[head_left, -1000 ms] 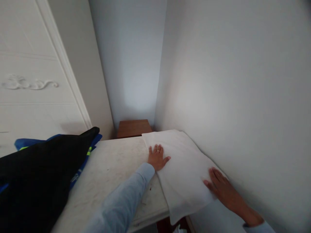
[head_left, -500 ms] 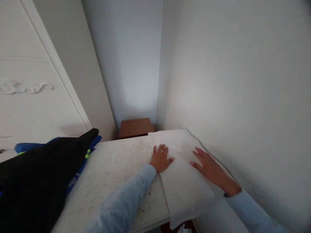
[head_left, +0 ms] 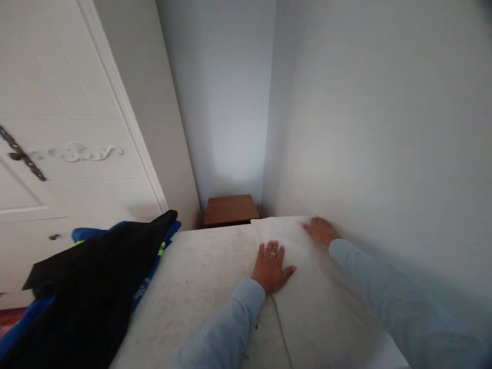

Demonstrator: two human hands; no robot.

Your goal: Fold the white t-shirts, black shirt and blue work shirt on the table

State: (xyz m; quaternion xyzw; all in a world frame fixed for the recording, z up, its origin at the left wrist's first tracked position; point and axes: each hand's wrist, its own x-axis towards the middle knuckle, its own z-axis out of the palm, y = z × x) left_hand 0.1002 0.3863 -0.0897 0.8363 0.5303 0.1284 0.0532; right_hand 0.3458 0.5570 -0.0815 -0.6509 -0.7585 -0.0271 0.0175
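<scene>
A white cloth point(head_left: 311, 312) lies along the right side of a pale, stained tabletop point(head_left: 203, 277), next to the wall. My left hand point(head_left: 271, 269), with a ring on one finger, rests flat on the cloth's left edge with its fingers spread. Farther off, my right hand point(head_left: 321, 231) touches the cloth near its far right corner, close to the wall. Its fingers point left and look apart; some fingertips are hard to make out. Black and blue clothing point(head_left: 100, 271) lies in a heap on the left of the tabletop, away from both hands.
A grey wall point(head_left: 369, 128) runs close along the right side. Beyond the far edge stands a lower brown wooden top point(head_left: 232, 209). On the left rises a white cabinet point(head_left: 100, 92) with carved trim and a dark metal handle point(head_left: 23, 154).
My right hand has moved forward along the wall, from the cloth's middle to its far corner. My left hand stays flat on the cloth's left edge. The view has turned slightly left.
</scene>
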